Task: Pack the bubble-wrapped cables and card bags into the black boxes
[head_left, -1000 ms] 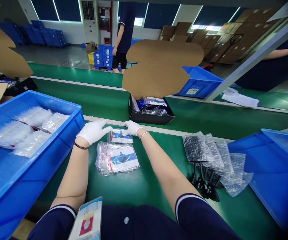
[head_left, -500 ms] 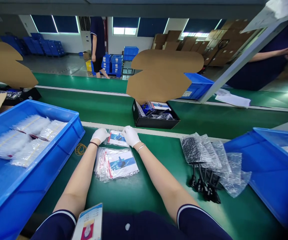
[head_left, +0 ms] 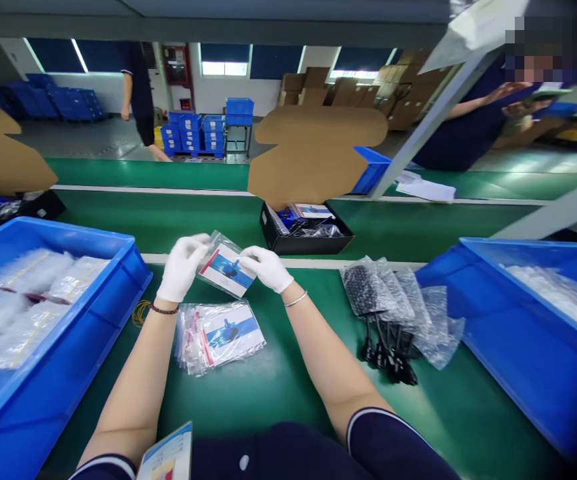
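Note:
Between my two white-gloved hands is a bagged card with a blue picture and a red edge, tilted above the green table. My left hand pinches the bag's upper left side. The fingers of my right hand close on its right edge. Just below lies a pile of similar bagged cards in clear plastic. Beyond my hands, an open black box with a raised brown cardboard lid holds a bagged card, blue items and clear-wrapped pieces.
At left stands a blue bin with white packets, beside yellow rubber bands. Bubble-wrapped items with black cables lie at right, near another blue bin. A person is at the far right; another is behind.
The bagged card has come up off the table and tilted, held in both hands. My left hand has turned upward. The view has shifted right, and the person behind appears further left.

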`<state>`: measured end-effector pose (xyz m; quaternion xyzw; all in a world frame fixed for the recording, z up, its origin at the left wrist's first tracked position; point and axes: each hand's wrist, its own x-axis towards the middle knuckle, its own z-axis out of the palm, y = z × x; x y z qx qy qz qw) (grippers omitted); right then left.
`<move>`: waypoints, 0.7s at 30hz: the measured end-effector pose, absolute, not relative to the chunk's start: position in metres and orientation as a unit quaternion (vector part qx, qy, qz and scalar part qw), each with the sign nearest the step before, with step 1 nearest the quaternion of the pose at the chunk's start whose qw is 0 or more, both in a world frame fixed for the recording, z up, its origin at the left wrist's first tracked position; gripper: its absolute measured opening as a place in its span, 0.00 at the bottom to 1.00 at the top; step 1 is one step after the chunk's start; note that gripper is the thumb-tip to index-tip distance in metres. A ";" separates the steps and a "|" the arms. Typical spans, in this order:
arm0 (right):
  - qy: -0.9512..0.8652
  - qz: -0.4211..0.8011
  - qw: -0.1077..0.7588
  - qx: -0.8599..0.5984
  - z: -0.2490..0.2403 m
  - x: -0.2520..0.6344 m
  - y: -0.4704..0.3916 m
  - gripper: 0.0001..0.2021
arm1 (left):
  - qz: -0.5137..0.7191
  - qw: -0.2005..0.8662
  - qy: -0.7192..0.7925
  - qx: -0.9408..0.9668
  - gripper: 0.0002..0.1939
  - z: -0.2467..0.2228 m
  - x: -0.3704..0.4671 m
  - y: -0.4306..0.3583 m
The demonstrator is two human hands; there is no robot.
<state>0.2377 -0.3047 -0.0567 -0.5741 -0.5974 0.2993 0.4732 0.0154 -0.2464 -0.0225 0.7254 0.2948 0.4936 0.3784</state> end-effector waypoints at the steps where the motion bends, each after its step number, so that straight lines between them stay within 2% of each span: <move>1: -0.588 0.270 0.487 -0.587 -0.054 0.237 -0.310 0.10 | 0.516 0.297 0.302 0.744 0.18 -0.021 0.019 -0.250; 3: -0.578 0.230 0.512 -0.593 -0.048 0.234 -0.321 0.09 | 0.474 0.205 0.275 0.811 0.19 -0.018 0.026 -0.259; 6: -0.613 0.206 0.483 -0.590 -0.038 0.238 -0.341 0.08 | 0.282 0.272 0.230 0.891 0.14 -0.020 0.033 -0.271; 8: -0.634 0.160 0.420 -0.630 -0.033 0.255 -0.358 0.10 | 0.236 0.320 0.256 0.881 0.15 -0.021 0.032 -0.274; 10: -0.590 0.073 0.354 -0.722 -0.032 0.285 -0.382 0.13 | 0.272 0.332 0.306 0.850 0.16 -0.018 0.027 -0.273; 13: -0.398 -0.088 0.229 -0.884 -0.035 0.340 -0.424 0.21 | 0.338 0.328 0.394 0.789 0.18 -0.010 0.015 -0.267; 15: -0.310 -0.136 0.164 -0.927 -0.041 0.365 -0.447 0.22 | 0.352 0.323 0.440 0.761 0.19 -0.005 0.010 -0.264; 19: -0.330 -0.086 0.154 -0.927 -0.059 0.373 -0.465 0.13 | 0.349 0.337 0.438 0.757 0.20 -0.006 0.011 -0.263; 21: -0.339 -0.035 0.161 -0.926 -0.066 0.368 -0.463 0.16 | 0.345 0.351 0.425 0.759 0.21 -0.009 0.013 -0.264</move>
